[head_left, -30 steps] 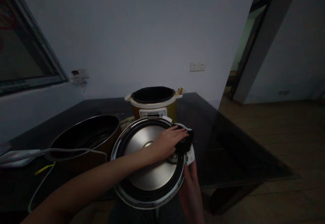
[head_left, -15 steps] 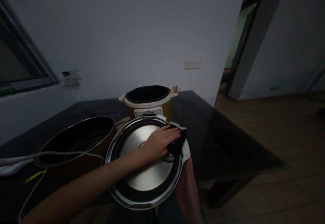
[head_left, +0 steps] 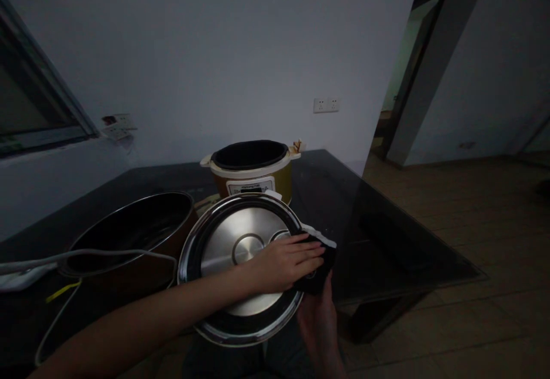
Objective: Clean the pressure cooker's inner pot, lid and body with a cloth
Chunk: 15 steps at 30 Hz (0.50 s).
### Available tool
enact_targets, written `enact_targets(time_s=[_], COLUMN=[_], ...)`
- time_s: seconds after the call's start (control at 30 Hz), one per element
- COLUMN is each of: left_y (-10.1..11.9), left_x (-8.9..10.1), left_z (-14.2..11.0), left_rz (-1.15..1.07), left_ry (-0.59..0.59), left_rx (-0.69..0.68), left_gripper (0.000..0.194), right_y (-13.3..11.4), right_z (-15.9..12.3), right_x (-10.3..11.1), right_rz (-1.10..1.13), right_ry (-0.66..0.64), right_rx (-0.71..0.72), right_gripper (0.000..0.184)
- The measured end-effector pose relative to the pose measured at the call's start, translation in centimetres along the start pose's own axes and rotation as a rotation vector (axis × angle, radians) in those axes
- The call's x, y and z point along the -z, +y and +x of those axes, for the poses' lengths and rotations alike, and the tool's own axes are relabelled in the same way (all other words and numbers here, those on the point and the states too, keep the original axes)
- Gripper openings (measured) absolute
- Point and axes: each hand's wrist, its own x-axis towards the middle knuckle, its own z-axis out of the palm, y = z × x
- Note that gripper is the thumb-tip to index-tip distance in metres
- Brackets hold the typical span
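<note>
A round metal pot lid [head_left: 223, 239] is tilted with its steel inner side toward me. My left hand [head_left: 286, 261] lies across it, the fingers pressing a black cloth [head_left: 320, 279] with a white edge against the lid's right rim. From below and to the right, my right hand [head_left: 320, 313] supports the same rim; its fingers are partly hidden by the cloth and the lid. Just behind the lid stands an electric cooker [head_left: 281, 181], lidless, showing a black inside, white side handles and a front panel.
A wide brown pot [head_left: 183, 230] with a dark inside stands on the left of the black table [head_left: 344, 210]. A pale cable [head_left: 129, 251] runs across its front, near a yellow strip [head_left: 62, 292]. Wall sockets [head_left: 326, 105] are behind. The table's right edge borders the tiled floor.
My left hand has slid the black cloth right and down, from the lid's inner face onto its right rim, baring the lid's centre. My right hand still supports the lid.
</note>
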Motion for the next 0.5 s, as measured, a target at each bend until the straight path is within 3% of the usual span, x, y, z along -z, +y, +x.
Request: enact_targets(time_s=[0.13, 0.23, 0.37, 0.5], left_y=[2.9, 4.2, 3.4, 1.3], left_x=[0.4, 0.7, 0.4, 0.1], left_z=[-2.4, -3.4, -2.7, -0.9], left_rz=[-0.003, 0.016, 0.07, 0.103], left_ry=[-0.014, -0.042, -0.01, -0.031], left_rx=[0.041, 0.051, 0.045, 0.095], left_gripper=[0.034, 0.032, 0.03, 0.033], right_y=[-0.3, -0.6, -0.6, -0.4], right_z=[-0.4, -0.6, -0.5, -0.1], right_x=[-0.2, -0.3, -0.4, -0.5], right_rz=[0.117, 0.127, 0.088, 0.1], right_ry=[0.161, 0.19, 0.199, 0.11], right_rx=[-0.144, -0.17, -0.173, -0.091], right_gripper=[0.047, 0.054, 0.047, 0.043])
